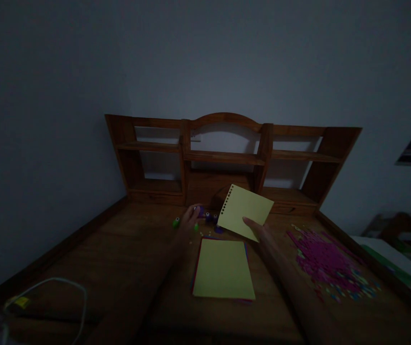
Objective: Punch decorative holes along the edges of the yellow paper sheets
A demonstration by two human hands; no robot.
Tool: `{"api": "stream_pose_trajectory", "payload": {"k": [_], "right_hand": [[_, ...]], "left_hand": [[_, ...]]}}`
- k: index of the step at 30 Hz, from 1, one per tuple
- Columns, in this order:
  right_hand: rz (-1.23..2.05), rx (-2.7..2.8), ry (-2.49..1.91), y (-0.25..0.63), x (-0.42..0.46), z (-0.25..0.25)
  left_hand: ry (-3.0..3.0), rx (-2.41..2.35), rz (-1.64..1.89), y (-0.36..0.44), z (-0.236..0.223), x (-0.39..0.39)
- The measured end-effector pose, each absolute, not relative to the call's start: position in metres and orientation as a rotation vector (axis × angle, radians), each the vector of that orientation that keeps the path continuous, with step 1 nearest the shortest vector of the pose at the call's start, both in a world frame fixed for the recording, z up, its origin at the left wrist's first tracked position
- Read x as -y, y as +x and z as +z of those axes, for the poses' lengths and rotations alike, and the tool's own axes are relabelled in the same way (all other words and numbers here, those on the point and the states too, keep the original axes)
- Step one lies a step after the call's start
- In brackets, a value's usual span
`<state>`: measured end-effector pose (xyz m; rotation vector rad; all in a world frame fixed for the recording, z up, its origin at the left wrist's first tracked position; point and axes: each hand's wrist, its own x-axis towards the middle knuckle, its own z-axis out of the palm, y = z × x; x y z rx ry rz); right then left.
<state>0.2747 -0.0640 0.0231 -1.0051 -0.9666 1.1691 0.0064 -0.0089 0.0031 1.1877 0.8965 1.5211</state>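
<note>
My right hand (257,230) pinches a yellow sheet of paper (245,211) by its lower corner and holds it tilted above the desk. A row of punched holes runs along the sheet's left edge. My left hand (190,218) reaches among several small craft punches, fingers curled at a purple punch (201,212); a green punch (176,222) lies just left of it. A stack of coloured paper (223,268) with a yellow top sheet lies flat between my forearms.
A wooden desk (119,258) with a raised rim carries a shelf hutch (227,158) at the back. A spread of pink and mixed paper cut-outs (324,261) covers the right side. A white cable (58,287) loops at the near left corner.
</note>
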Motion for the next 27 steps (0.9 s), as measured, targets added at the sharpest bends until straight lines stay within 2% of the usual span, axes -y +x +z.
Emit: {"api": "stream_pose_trajectory", "payload": {"k": [7, 27], "right_hand": [[1.190, 0.943, -0.990, 0.275, 0.063, 0.022], [1.098, 1.039, -1.147, 0.279, 0.049, 0.005]], "left_hand": [[0.804, -0.654, 1.413, 0.004, 0.003, 0.002], [1.133, -0.703, 1.223, 0.011, 0.005, 0.020]]}}
